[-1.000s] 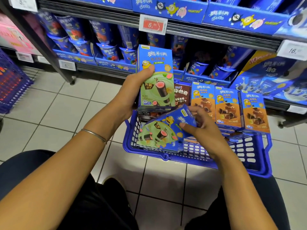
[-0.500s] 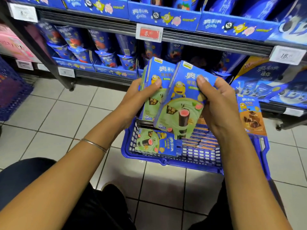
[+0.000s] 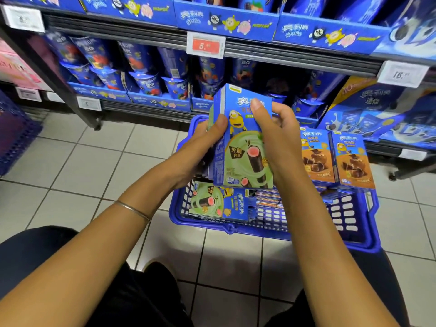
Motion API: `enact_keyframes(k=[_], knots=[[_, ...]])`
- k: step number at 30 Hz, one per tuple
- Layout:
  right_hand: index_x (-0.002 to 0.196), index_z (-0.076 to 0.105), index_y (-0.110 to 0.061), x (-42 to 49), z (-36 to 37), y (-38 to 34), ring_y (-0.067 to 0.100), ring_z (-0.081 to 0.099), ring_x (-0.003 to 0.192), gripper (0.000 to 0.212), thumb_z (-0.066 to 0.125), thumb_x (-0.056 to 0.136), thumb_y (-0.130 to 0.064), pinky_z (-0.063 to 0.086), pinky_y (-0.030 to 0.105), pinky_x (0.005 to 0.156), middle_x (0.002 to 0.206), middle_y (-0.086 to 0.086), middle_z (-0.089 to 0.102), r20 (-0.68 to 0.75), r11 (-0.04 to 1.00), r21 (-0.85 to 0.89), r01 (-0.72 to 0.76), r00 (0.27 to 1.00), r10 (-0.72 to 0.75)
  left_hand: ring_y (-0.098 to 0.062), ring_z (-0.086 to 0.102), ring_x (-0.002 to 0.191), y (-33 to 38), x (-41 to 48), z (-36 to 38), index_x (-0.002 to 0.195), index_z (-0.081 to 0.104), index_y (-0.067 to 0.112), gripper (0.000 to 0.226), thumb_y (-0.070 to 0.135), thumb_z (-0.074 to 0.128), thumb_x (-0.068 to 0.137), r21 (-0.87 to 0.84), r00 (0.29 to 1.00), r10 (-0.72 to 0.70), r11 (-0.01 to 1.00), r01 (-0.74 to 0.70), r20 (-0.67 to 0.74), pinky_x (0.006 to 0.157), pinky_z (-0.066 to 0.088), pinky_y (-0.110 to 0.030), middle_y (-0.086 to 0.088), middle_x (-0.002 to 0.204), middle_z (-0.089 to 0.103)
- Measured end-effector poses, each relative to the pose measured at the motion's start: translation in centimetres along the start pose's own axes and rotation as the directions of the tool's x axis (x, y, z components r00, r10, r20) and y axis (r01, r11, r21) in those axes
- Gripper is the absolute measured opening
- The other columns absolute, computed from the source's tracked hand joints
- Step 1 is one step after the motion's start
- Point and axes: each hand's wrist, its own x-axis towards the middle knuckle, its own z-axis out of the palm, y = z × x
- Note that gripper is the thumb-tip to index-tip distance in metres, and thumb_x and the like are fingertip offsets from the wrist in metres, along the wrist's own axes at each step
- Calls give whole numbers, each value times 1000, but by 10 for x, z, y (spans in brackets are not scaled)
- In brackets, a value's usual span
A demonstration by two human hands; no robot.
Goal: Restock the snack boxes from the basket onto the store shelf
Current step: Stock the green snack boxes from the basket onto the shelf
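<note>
I hold a small stack of upright green-and-blue snack boxes (image 3: 245, 149) over the blue basket (image 3: 236, 226). My left hand (image 3: 203, 147) grips the stack from the left, thumb on the front box. My right hand (image 3: 273, 133) grips the front box from the right, thumb on its upper face. Another green box (image 3: 217, 202) lies flat in the basket. Two orange-brown boxes (image 3: 335, 159) stand upright at the basket's right side. The store shelf (image 3: 146, 107) with blue snack cups is behind the basket.
The basket sits on a white tiled floor (image 3: 82, 166) between my knees. A higher shelf carries blue display cartons and a red price tag (image 3: 205, 45). Large blue boxes (image 3: 377, 114) fill the shelf at right. A purple-blue crate (image 3: 14, 135) stands far left.
My right hand lifted a green box out of the basket and brought it against the box in my left hand. Both hands now hold the boxes together.
</note>
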Motion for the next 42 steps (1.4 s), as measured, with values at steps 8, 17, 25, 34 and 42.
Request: enact_keyframes(k=[8,17,25,34,42], knots=[[113,64,-19,-6,8,-1,25,71,109,40,78,85,-45,56,50,95,116,7,73,-37,999,5,-39,999,40,-43,57,134,3,0,-11,146,57,12,70,53,62,89,-177,999,-32,983,39,42,118,36,-66,-17,143,63],[114,66,-15,-8,15,-3,16,72,102,34,77,89,-36,59,34,85,111,3,73,-27,999,-17,39,999,-39,-36,72,109,-3,-2,-4,134,65,12,74,45,84,70,-240,998,-14,970,30,67,104,54,-52,-16,126,73],[94,67,-15,-4,-4,25,18,69,80,46,43,104,-53,54,35,72,89,2,73,-90,993,-21,-112,990,110,-37,66,106,5,0,-3,152,42,-1,81,24,67,79,-384,996,-9,923,-25,-87,90,58,-45,-26,139,62],[67,57,-20,-21,-56,135,20,63,69,45,64,92,-56,42,28,61,66,-1,65,100,586,-755,-294,832,546,-37,68,109,9,2,-7,152,43,1,80,25,68,80,-399,993,15,915,-62,-120,90,61,-46,-26,141,61],[78,63,-28,-21,-50,157,7,65,72,27,68,93,-50,50,25,64,64,-20,69,200,634,-717,-291,785,587,-33,72,99,5,2,-6,150,45,2,79,27,70,80,-348,993,17,936,-57,-117,83,61,-41,-23,135,66]])
